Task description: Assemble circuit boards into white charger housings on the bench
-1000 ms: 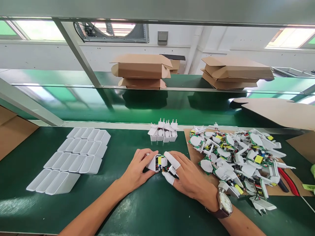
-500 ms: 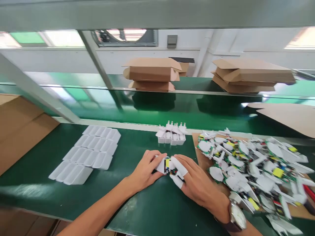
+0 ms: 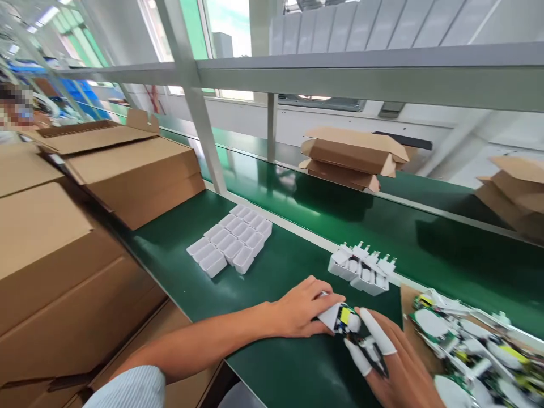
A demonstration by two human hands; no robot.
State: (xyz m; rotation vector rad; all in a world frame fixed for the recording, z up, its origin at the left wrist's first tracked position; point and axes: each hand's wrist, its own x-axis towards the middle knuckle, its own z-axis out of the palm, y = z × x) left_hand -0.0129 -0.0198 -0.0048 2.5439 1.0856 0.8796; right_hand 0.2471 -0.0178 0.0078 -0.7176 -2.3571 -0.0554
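My left hand (image 3: 300,309) grips a white housing (image 3: 328,313) over the green table. From its right end sticks a circuit board (image 3: 345,318) with a yellow part. My right hand (image 3: 393,357), with white covers on the thumb and a finger, is closed at the board's right end around something dark and slender that I cannot make out. Just behind the hands stand white housings with plug pins (image 3: 361,269). Open white housings (image 3: 232,238) form rows to the left. A pile of boards and white parts (image 3: 471,345) lies on cardboard at the right.
Large cardboard boxes (image 3: 140,175) stand at the left beside the table edge. Behind the table runs a green belt (image 3: 297,195), with folded cartons (image 3: 351,156) beyond it. A metal post (image 3: 199,113) rises at the back left. Part of a person shows at the far left.
The view has swung left, so the boxes and metal post show more and the parts pile sits further right. Both hands remain at the housing; a dark slender thing now shows between my right fingers.
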